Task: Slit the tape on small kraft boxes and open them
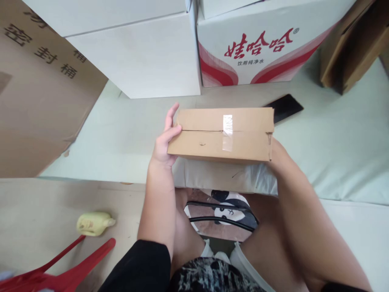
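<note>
A brown cardboard box [200,142] is held up in front of me, above the near edge of the covered surface. A short strip of clear tape [227,132] crosses the seam on its facing side. My left hand [166,140] grips the box's left end, thumb on the facing side and a finger pointing up past the corner. At the right end, my right hand [275,151] reaches behind and under the box to hold it, its fingers hidden from view. Partly behind the box lies a dark flat object like a phone [287,107].
White cartons [139,61] and a carton with red lettering [258,48] stand behind. A large brown carton [39,101] is at left, an open brown carton [343,56] at right. On the floor are a yellow bottle [92,224] and a red frame-like object [75,263]. A panda-print bag [223,233] sits between my legs.
</note>
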The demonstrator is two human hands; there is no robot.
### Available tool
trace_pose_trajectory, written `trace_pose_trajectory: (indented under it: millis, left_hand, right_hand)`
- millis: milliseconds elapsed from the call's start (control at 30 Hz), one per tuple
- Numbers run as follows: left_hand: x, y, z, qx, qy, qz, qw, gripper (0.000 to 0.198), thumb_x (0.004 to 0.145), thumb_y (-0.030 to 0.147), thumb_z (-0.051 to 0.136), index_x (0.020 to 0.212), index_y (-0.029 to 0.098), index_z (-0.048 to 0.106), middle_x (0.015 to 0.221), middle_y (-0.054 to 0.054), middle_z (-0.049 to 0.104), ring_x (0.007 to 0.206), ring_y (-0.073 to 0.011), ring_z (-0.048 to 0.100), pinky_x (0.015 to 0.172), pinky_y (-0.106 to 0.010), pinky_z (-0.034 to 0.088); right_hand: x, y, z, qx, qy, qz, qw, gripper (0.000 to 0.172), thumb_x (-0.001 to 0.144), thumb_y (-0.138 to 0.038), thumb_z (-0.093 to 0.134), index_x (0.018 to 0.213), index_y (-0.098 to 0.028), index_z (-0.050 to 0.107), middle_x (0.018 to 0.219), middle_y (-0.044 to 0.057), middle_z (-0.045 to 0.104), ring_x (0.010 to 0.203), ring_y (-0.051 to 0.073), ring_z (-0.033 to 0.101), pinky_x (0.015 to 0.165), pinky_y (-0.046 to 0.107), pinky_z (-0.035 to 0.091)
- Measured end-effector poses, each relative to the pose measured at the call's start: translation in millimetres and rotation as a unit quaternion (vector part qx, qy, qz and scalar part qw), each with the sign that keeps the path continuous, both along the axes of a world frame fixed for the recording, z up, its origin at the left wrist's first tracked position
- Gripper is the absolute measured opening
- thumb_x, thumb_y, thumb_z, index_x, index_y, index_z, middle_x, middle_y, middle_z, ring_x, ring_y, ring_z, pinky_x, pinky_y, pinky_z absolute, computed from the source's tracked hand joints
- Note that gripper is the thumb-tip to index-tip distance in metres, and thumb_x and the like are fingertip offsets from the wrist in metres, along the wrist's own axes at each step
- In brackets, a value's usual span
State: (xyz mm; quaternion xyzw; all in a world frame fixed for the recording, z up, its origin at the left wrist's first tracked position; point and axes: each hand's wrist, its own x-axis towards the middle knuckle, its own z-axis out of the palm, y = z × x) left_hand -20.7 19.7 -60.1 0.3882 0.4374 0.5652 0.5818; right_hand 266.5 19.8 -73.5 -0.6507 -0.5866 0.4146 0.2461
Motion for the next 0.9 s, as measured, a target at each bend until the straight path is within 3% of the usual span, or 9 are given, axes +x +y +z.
trace_pose_trajectory:
  millis: [100,233,333,433,500,700,800,900]
  left_hand:
    - [-2.4,1.5,-0.1,-0.007,0.026,-0.004,1.000,0.056,0.068,0.037,0.079,0.122,0.032,0.066,0.135,-0.001,0.067,0.139,-0.0348,0.055,0.110,-0.045,0.052]
    - [-2.9,3.3,-2.3,-0.009,0.046,-0.008,0.999,0.054,0.067,0.038,0.080,0.119,0.030,0.067,0.134,-0.003,0.066,0.137,-0.0358,0.055,0.108,-0.045,0.052]
    - [-2.0,4.5,-4.7,0.008,0.052,-0.017,0.998,0.052,0.071,0.039,0.077,0.121,0.031,0.064,0.135,-0.004,0.064,0.137,-0.0349,0.055,0.110,-0.046,0.050]
    - [-0.6,4.5,-5.5,0.011,0.045,-0.014,0.999,0.051,0.073,0.038,0.076,0.121,0.031,0.063,0.137,-0.004,0.063,0.138,-0.0353,0.053,0.111,-0.047,0.049]
    - [0.9,3.5,-5.0,0.006,0.035,-0.007,0.999,0.049,0.072,0.037,0.076,0.120,0.031,0.064,0.137,-0.004,0.063,0.139,-0.0354,0.053,0.112,-0.046,0.049]
    - [4.4,-0.7,-3.4,0.008,0.030,-0.002,1.000,0.046,0.074,0.038,0.077,0.118,0.032,0.066,0.140,-0.003,0.062,0.140,-0.0351,0.052,0.110,-0.045,0.050]
    - [4.5,-1.4,-4.1,0.003,0.029,-0.004,1.000,0.048,0.073,0.039,0.078,0.119,0.032,0.065,0.141,-0.003,0.062,0.139,-0.0349,0.052,0.110,-0.045,0.050]
    - [5.0,-1.3,-5.3,0.004,0.030,-0.002,1.000,0.049,0.073,0.040,0.078,0.119,0.032,0.065,0.140,-0.003,0.062,0.139,-0.0349,0.052,0.110,-0.044,0.050]
  right_hand:
    - [0.5,-0.4,14.6,-0.037,-0.094,0.013,0.995,0.029,0.083,-0.046,0.053,0.070,-0.022,0.064,0.097,0.019,0.076,0.111,0.044,0.067,0.088,0.046,0.048]
    - [8.2,-0.5,27.0,-0.011,-0.202,-0.043,0.978,0.023,0.081,-0.037,0.052,0.091,-0.024,0.067,0.102,0.016,0.074,0.105,0.040,0.066,0.085,0.046,0.044]
    - [28.4,1.8,22.6,-0.004,-0.289,-0.092,0.953,0.035,0.080,-0.044,0.056,0.109,-0.025,0.060,0.111,0.015,0.070,0.102,0.036,0.065,0.082,0.045,0.045]
    - [48.6,3.6,13.0,-0.073,-0.319,-0.078,0.942,0.058,0.072,-0.061,0.066,0.115,-0.023,0.052,0.112,0.015,0.069,0.097,0.035,0.065,0.074,0.043,0.046]
    - [54.4,3.6,7.4,-0.117,-0.314,-0.042,0.941,0.061,0.070,-0.062,0.068,0.114,-0.024,0.052,0.106,0.012,0.070,0.092,0.032,0.065,0.070,0.040,0.045]
    - [44.1,4.6,3.8,-0.125,-0.333,0.049,0.933,0.016,0.074,-0.038,0.062,0.081,-0.024,0.062,0.091,0.009,0.071,0.081,0.027,0.064,0.063,0.036,0.040]
    - [40.9,5.2,8.0,-0.094,-0.299,0.021,0.950,0.012,0.079,-0.036,0.061,0.078,-0.024,0.061,0.087,0.009,0.071,0.079,0.026,0.063,0.064,0.036,0.041]
    - [38.1,5.3,13.5,-0.013,-0.094,-0.077,0.992,0.012,0.084,-0.036,0.061,0.085,-0.023,0.061,0.085,0.006,0.072,0.075,0.021,0.066,0.066,0.034,0.047]
